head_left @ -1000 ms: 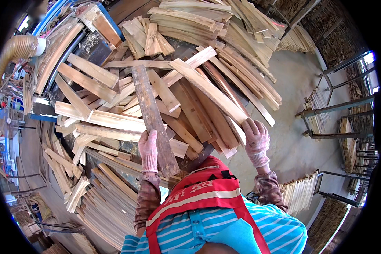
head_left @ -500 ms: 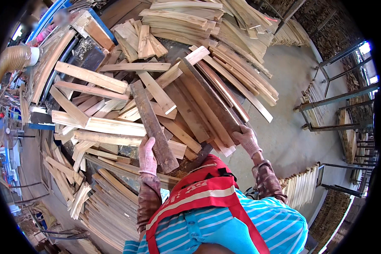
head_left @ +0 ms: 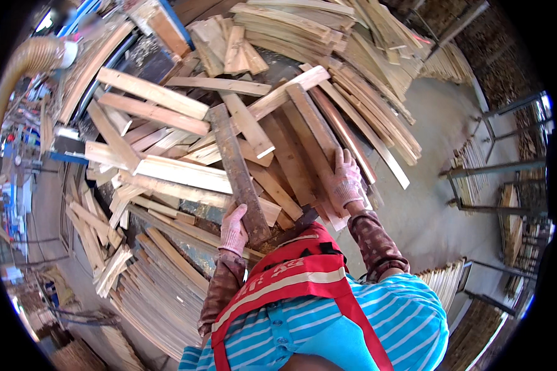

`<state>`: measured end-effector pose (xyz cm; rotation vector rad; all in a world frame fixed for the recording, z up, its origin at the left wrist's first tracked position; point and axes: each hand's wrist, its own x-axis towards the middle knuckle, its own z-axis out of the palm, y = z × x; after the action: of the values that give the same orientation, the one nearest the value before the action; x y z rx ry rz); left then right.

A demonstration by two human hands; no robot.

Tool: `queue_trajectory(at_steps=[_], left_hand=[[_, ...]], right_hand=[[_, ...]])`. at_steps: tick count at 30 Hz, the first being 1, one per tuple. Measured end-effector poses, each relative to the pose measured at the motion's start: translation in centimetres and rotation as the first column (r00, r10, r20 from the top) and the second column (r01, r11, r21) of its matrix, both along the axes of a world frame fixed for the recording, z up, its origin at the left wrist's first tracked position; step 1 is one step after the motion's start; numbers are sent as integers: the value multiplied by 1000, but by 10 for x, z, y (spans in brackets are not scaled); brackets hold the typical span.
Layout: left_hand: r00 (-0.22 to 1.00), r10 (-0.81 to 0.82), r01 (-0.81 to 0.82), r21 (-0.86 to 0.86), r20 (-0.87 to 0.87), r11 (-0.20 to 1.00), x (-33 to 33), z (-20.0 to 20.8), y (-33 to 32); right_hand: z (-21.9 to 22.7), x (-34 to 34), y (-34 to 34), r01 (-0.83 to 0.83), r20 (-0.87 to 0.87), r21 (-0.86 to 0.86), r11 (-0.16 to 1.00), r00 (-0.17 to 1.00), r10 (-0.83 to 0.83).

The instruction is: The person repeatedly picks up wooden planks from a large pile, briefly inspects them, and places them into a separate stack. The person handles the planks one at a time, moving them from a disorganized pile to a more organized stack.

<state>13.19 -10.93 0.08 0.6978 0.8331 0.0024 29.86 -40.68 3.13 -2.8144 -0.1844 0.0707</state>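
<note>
My left hand [head_left: 234, 230], in a pale pink glove, grips the lower left edge of a dark, rough-faced wooden board [head_left: 236, 168]. That board lies slanted over the pile, its near end close to my red apron [head_left: 284, 266]. My right hand [head_left: 347, 180], gloved the same way, rests with outstretched fingers on a brown board [head_left: 312, 117] at the right of the pile. Between the two hands lie several brown planks [head_left: 289, 162] side by side. A pale plank [head_left: 247, 125] crosses the heap beyond my left hand.
Loose light boards [head_left: 179, 176] cover the surface on the left. Stacked planks [head_left: 291, 28] stand at the far side, with more [head_left: 377, 114] at the right. A ribbed hose [head_left: 40, 55] hangs at far left. Metal racks [head_left: 495, 164] stand on the floor at right.
My right hand has moved from the near end of its board up onto its face, fingers stretching out. The far end of that board has shifted. My left hand keeps its hold.
</note>
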Motion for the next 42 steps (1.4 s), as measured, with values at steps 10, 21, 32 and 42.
queue_trajectory(at_steps=[10, 21, 32, 42], left_hand=[[995, 66, -61, -64, 78, 996, -13, 22, 8], [985, -148, 148, 9, 88, 989, -17, 38, 14], [997, -49, 32, 263, 61, 964, -30, 50, 6], [991, -123, 82, 504, 49, 860, -4, 73, -21]], right_hand=[[-25, 26, -38, 84, -45, 230, 970, 996, -76], [-25, 21, -67, 181, -281, 415, 891, 958, -64], [-14, 39, -52, 122, -148, 161, 980, 984, -98], [76, 11, 113, -55, -155, 897, 438, 890, 430]])
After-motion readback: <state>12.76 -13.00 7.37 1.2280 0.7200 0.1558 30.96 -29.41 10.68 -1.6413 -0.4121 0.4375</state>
